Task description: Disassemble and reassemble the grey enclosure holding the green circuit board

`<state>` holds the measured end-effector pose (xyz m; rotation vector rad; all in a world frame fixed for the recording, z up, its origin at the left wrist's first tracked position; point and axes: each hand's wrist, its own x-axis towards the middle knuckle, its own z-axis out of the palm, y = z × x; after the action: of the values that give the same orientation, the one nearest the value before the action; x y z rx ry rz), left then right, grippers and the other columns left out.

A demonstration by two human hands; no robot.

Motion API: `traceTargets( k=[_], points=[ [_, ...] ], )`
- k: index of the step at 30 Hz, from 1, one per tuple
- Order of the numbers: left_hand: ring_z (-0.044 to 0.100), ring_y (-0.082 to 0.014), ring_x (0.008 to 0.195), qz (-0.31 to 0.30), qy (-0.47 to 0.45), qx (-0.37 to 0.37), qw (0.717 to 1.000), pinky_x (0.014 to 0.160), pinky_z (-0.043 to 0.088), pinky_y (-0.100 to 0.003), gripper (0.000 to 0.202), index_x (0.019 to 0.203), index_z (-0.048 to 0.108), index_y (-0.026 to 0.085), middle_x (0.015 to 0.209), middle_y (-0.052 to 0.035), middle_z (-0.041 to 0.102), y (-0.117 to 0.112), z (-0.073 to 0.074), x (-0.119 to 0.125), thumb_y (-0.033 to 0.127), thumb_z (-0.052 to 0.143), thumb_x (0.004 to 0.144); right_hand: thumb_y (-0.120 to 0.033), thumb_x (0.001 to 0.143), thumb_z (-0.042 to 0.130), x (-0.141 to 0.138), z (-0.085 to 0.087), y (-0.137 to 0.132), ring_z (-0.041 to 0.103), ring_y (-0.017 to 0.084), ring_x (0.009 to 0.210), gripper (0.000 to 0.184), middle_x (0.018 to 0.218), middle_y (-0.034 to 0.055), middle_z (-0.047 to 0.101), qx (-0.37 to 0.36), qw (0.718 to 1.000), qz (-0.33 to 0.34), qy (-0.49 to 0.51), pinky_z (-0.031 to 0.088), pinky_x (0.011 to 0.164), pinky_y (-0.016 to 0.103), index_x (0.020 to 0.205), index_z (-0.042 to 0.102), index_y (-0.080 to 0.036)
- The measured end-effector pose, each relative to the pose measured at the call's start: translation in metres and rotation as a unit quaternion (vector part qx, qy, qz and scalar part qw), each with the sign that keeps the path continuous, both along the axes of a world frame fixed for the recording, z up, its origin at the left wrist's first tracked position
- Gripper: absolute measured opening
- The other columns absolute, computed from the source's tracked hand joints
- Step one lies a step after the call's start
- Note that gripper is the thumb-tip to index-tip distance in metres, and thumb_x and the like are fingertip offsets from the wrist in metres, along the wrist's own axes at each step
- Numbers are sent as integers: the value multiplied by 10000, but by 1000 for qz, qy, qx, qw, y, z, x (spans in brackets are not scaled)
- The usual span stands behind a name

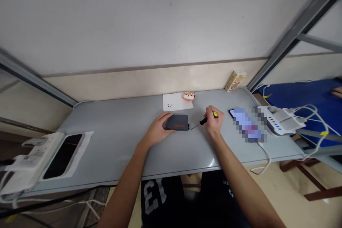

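Note:
My left hand [158, 129] grips the left end of a small dark grey box-shaped device [178, 122] with reddish marking, resting on the desk. At the device's right end a small black part [188, 127] sticks out. My right hand [213, 120] is closed around a screwdriver [204, 120] with a black and yellow handle. Its thin metal shaft points left, and the tip is close beside the black part; whether they touch I cannot tell. Behind the device lies a white sheet of paper [175, 105] with several tiny dark bits, probably screws, on it.
An orange-and-white animal-faced case [188, 96] rests on the paper's right side. A phone [247, 124] on a cable and a white power strip [279, 123] occupy the desk's right. Another phone [64, 156] and power strip [40, 158] lie left. A carton [235, 81] stands against the wall.

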<state>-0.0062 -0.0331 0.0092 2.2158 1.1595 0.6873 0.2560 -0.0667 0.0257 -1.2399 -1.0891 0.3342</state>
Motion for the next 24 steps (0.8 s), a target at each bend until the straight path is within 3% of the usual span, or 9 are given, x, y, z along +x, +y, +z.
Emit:
traceTargets(
  k=[4, 8, 11, 19, 24],
  points=[
    [568, -272, 1326, 8, 10, 20, 1000, 1165, 448, -428, 733, 1403, 576, 310, 1453, -56, 556, 1, -3, 2, 424, 875, 743, -255, 924, 494, -11, 11, 11, 382, 118, 511, 413, 514, -31, 406, 27, 997, 19, -75, 293, 556, 309, 522, 410, -216],
    [558, -276, 1334, 18, 28, 32, 999, 1185, 428, -448, 760, 1406, 575, 325, 1449, -55, 553, 1, -5, 3, 407, 897, 723, -251, 922, 500, -24, 23, 28, 330, 110, 525, 419, 537, -38, 326, 58, 980, 89, -167, 270, 569, 311, 561, 291, -221],
    [538, -283, 1352, 21, 34, 49, 998, 1196, 417, -455, 788, 1424, 561, 328, 1451, -57, 551, 1, -7, 5, 399, 904, 719, -263, 922, 500, -31, 23, 33, 321, 108, 533, 418, 548, -38, 313, 74, 976, 108, -176, 267, 571, 311, 582, 259, -222],
    [482, -303, 1364, 9, 53, 41, 998, 1173, 431, -476, 841, 1463, 524, 344, 1436, -63, 543, 0, -5, 15, 436, 901, 717, -301, 920, 513, -14, 9, 32, 360, 119, 514, 425, 516, -31, 368, 46, 998, 29, -24, 264, 537, 314, 521, 397, -214],
    [462, -290, 1388, 6, 33, -5, 999, 1177, 420, -476, 850, 1514, 448, 364, 1457, -61, 528, -5, 7, 11, 429, 859, 773, -291, 952, 462, -6, 14, 31, 393, 138, 524, 427, 522, -17, 390, 94, 989, -99, 51, 294, 530, 309, 531, 444, -221]
  ],
)
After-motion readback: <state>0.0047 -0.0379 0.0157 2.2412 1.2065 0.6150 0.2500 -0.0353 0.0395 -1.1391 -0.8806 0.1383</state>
